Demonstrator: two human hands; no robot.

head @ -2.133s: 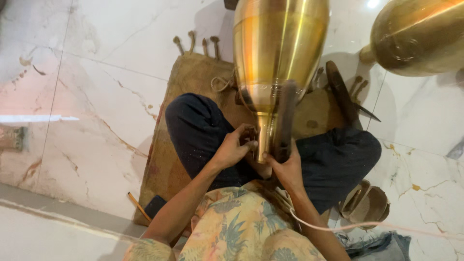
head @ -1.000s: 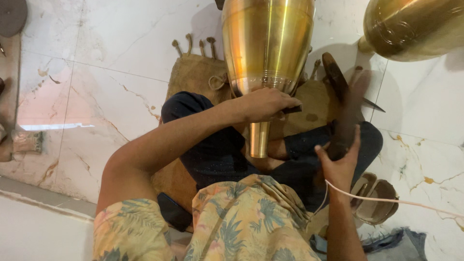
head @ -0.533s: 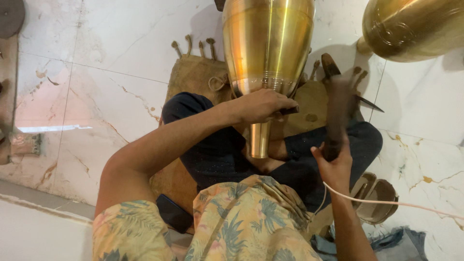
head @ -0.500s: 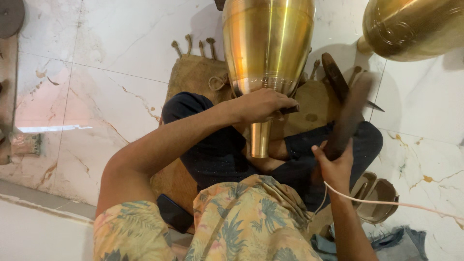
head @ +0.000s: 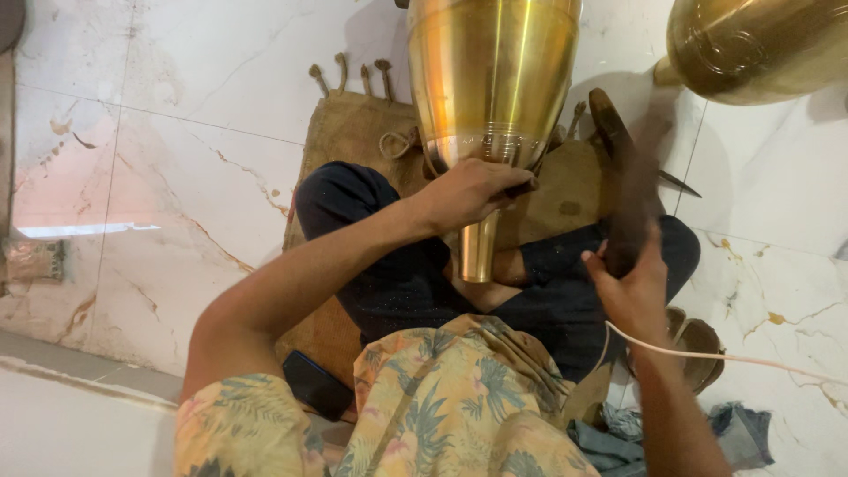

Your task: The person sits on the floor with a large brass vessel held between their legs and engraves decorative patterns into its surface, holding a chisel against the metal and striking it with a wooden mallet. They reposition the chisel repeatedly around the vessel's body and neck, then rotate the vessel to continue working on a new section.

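Note:
A large polished brass vessel tapers down to a narrow neck that rests between my crossed legs. My left hand grips the vessel where the body meets the neck. My right hand is shut on a dark wooden mallet, blurred with motion, raised to the right of the vessel. I sit on a brown jute mat on the marble floor.
A second brass vessel lies at the top right. A dark pointed tool lies beside the mat. A phone sits by my left hip. A white cord, a small round bowl and cloth lie at the right.
About two seconds ago both hands were at the neck. Since then the left hand moved up the vessel and the right hand took the mallet and swings it beside the vessel.

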